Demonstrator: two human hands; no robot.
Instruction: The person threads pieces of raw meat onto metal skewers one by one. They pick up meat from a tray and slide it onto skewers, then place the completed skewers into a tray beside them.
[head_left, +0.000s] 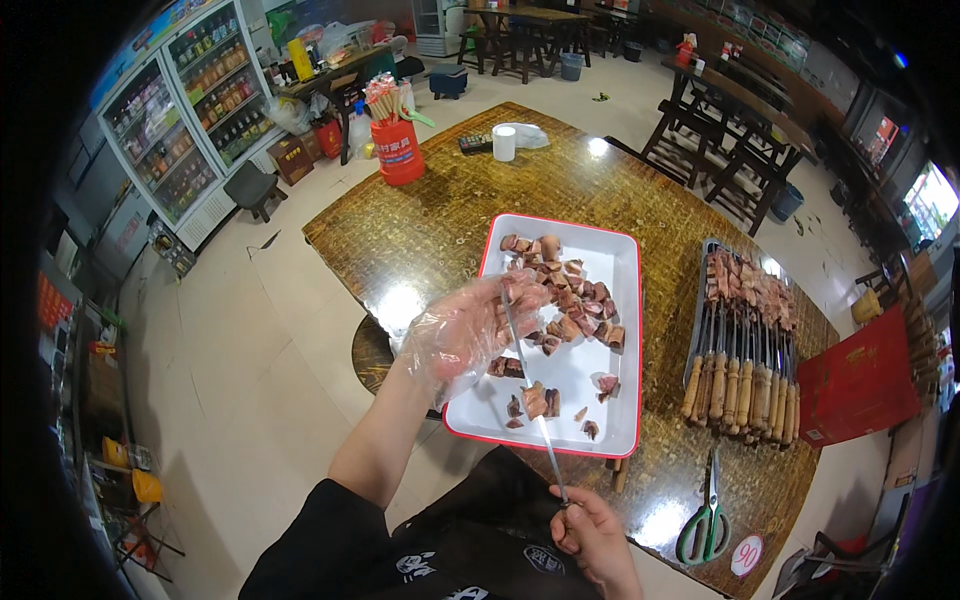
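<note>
My right hand (589, 536), bare, grips the handle end of a flat metal skewer (553, 450) that points up and away over the tray. One chunk of meat (535, 401) is threaded on it, around its middle. My left hand (469, 330), in a clear plastic glove, is at the skewer's far end, fingers curled near the tip; whether it pinches anything is hidden. Below lies a white enamel tray (626, 360) with a red rim, holding many meat pieces (577, 300), most heaped at its far half. To the right, a metal tray (709, 277) holds several loaded skewers (750, 292) with wooden handles.
Green-handled scissors (703, 532) lie on the wooden table (435, 217) near its front right edge, beside a round number tag (747, 555). A red box (859, 375) stands right of the skewers. Farther back are a red container of sticks (397, 154), a paper roll (504, 142) and a remote control (475, 143).
</note>
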